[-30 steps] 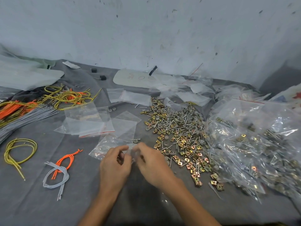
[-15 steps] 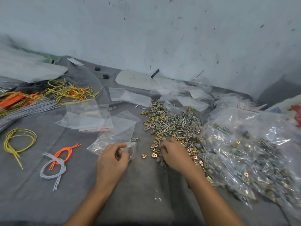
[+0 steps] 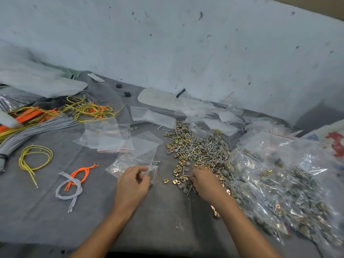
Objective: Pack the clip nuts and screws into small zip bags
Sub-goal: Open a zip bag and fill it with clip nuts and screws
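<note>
Our left hand (image 3: 133, 185) pinches a crinkly clear zip bag (image 3: 153, 172) between thumb and curled fingers, just above the grey cloth (image 3: 158, 211). Our right hand (image 3: 206, 183) digs curled fingertips into the near edge of the brassy square clip nuts (image 3: 181, 162) and thin silvery screws (image 3: 202, 148). We cannot tell whether it grips any.

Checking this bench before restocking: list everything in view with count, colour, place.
clip nuts and screws: one loose heap, gold and silver, centre right
small zip bag: one, clear, near centre
empty zip bags: several, clear, left of heap
filled bags: many, clear, right
yellow-green wire loop: one, left
orange wire loop: one, near left
grey wire loop: one, crossing the orange
wire bundles: orange, yellow, grey, far left
left hand: pinches the small zip bag
right hand: fingers in the heap's near edge
</note>
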Available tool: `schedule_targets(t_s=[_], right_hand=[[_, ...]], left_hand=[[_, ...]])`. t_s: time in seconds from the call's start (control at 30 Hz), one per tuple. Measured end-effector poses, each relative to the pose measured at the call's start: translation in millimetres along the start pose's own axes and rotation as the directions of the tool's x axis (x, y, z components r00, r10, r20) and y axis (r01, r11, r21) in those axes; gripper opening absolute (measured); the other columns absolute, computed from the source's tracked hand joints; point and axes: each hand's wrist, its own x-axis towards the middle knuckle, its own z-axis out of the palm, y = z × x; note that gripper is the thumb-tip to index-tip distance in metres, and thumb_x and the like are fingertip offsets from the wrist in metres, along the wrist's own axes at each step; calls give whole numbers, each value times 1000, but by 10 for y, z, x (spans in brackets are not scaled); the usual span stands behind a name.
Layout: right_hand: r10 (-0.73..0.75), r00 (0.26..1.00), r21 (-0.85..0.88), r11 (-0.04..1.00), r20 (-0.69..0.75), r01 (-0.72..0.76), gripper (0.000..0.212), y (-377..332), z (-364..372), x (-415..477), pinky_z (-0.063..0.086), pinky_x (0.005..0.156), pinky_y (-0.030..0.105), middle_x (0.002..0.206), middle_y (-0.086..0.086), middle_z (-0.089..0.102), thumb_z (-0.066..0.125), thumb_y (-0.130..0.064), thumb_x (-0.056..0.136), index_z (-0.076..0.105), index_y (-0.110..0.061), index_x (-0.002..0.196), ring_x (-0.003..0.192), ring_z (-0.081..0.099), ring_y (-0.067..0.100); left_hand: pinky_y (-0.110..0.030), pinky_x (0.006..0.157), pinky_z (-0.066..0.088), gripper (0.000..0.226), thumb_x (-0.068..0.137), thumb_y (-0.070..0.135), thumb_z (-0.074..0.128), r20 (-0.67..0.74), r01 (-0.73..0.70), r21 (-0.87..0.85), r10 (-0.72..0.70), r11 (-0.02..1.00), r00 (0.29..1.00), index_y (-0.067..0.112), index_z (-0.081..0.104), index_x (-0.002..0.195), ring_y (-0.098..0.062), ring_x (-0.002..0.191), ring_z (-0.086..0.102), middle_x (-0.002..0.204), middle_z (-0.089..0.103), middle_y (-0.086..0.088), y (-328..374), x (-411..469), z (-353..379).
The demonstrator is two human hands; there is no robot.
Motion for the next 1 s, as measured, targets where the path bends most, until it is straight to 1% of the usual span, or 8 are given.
schedule_targets(t_s=[0.1,0.2,0.3,0.47,0.6,0.73,0.87,1.0], right_hand=[[-21,997,23,999,-77,23,11,6,-7,-46,33,71,30,97,-5,39,48,-17,102,57,-18,97,90,52,20],[25,982,229,973,-187,19,15,-162,-132,-137,36,70,29,98,-5,47,44,-22,105,53,-22,93,84,52,13],[45,989,583,811,-142,47,20,-522,-190,-285,47,67,30,83,-8,56,48,-22,104,53,-27,86,72,57,7],[36,992,879,467,-124,93,14,-1077,117,-344,48,66,29,73,-6,58,51,-7,102,61,-13,93,69,53,10],[2,991,814,571,-136,110,11,-1205,303,-236,51,84,39,90,-3,64,51,-10,102,62,-12,100,85,60,12],[-75,972,625,754,-221,201,21,-1233,362,-230,48,90,32,106,0,67,54,-11,97,66,-20,111,100,62,17],[-123,952,540,800,-280,262,21,-1065,291,-249,48,87,26,108,-7,69,57,-18,96,67,-27,113,99,62,11],[51,962,382,922,-270,58,11,-570,76,-99,48,85,33,102,-6,64,59,-21,97,67,-24,102,92,61,15]], left_hand=[[-5,69,36,19,80,3,72,0,11,-6,-11,1000,1000,17,75,93,-3,73,56,69,59,8,7,0,2],[-9,68,39,19,81,3,73,-1,19,-22,-19,1000,1000,17,76,94,-7,73,57,70,61,7,18,1,7],[-25,69,45,20,81,3,73,5,17,-17,-17,1000,1000,17,76,95,-8,68,56,70,62,7,21,6,1],[-24,70,45,22,82,6,72,6,30,-23,-30,999,1000,22,75,97,-7,71,59,72,64,10,15,1,-13],[-22,71,44,23,82,6,71,4,54,-29,-54,998,999,23,75,97,-2,76,61,77,67,13,17,-5,-23],[-33,76,51,22,82,8,68,11,51,-38,-50,998,999,21,75,98,-11,75,63,84,71,6,7,-5,-27],[-28,70,47,25,81,2,70,-1,50,-33,-50,998,999,21,75,97,-6,71,60,75,67,6,9,-11,-18],[-30,68,47,26,81,-1,71,1,37,-39,-37,999,999,20,76,95,-10,72,58,68,62,5,5,-1,-2]])
